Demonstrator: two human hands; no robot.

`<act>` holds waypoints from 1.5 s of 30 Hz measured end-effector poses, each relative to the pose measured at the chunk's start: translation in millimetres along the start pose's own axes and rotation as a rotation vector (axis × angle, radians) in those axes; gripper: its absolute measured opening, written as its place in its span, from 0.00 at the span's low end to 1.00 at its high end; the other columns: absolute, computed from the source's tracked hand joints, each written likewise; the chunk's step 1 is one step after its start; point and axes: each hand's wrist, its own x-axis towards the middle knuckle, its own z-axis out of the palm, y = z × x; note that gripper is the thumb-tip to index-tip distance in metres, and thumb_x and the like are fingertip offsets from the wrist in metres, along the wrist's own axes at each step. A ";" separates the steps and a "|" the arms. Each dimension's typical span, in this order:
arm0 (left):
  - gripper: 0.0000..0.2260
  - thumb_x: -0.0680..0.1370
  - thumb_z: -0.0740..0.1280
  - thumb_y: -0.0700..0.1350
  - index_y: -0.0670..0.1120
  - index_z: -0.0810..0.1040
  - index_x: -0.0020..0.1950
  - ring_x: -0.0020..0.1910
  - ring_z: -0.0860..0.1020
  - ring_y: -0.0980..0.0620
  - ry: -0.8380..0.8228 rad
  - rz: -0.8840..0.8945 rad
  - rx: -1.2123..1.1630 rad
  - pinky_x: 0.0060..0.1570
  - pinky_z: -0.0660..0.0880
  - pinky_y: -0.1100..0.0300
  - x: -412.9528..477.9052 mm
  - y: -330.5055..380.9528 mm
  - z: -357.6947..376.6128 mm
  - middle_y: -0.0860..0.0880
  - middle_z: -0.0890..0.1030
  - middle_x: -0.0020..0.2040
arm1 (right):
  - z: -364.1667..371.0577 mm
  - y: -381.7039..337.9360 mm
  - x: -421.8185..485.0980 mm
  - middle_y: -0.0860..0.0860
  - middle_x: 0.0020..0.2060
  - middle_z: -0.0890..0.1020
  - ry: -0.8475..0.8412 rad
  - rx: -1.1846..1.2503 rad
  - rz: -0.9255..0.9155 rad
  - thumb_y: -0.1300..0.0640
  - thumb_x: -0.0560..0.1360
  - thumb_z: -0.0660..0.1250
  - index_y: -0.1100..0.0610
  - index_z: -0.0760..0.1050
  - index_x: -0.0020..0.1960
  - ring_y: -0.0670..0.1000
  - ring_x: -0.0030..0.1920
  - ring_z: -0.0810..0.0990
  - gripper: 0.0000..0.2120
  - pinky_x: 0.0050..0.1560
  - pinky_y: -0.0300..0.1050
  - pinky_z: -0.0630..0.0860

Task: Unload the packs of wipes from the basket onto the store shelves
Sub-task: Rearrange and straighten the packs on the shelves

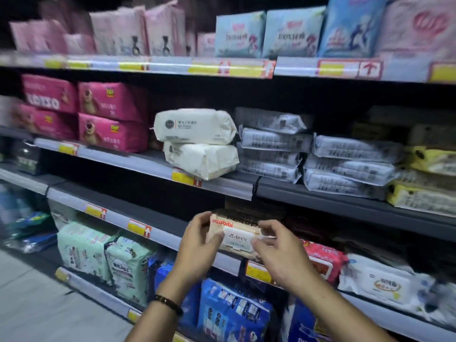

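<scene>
Both my hands hold one peach-coloured pack of wipes with a white flip lid, at the front edge of the third shelf. My left hand grips its left end with fingers curled over the top. My right hand pinches the right side near the lid. Behind the pack, more packs of the same kind sit in shadow on that shelf. The basket is out of view.
White and grey wipe packs are stacked on the shelf above. A red pack and a white pack lie to the right on the third shelf. Green and blue packs fill the lowest shelf. Floor shows at lower left.
</scene>
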 end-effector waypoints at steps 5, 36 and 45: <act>0.27 0.76 0.79 0.49 0.49 0.73 0.72 0.62 0.80 0.52 0.113 0.016 -0.034 0.56 0.76 0.61 56.3 61.8 -73.1 0.50 0.78 0.68 | -11.9 -66.8 6.7 0.48 0.64 0.82 -0.012 0.007 -0.095 0.46 0.82 0.68 0.49 0.74 0.73 0.46 0.54 0.83 0.21 0.63 0.49 0.80; 0.20 0.82 0.68 0.58 0.51 0.70 0.69 0.51 0.81 0.61 0.192 0.052 -0.262 0.41 0.75 0.68 201.8 73.5 -135.3 0.56 0.82 0.57 | 39.8 -167.9 132.9 0.52 0.55 0.83 -0.267 0.477 0.016 0.61 0.78 0.74 0.47 0.69 0.68 0.55 0.44 0.86 0.24 0.34 0.45 0.81; 0.23 0.78 0.69 0.66 0.56 0.79 0.68 0.59 0.85 0.55 0.058 0.077 -0.278 0.62 0.80 0.49 193.7 74.2 -119.2 0.55 0.87 0.60 | 23.0 -145.4 128.2 0.51 0.54 0.84 -0.225 0.541 0.037 0.59 0.77 0.75 0.47 0.70 0.69 0.58 0.47 0.89 0.25 0.34 0.46 0.82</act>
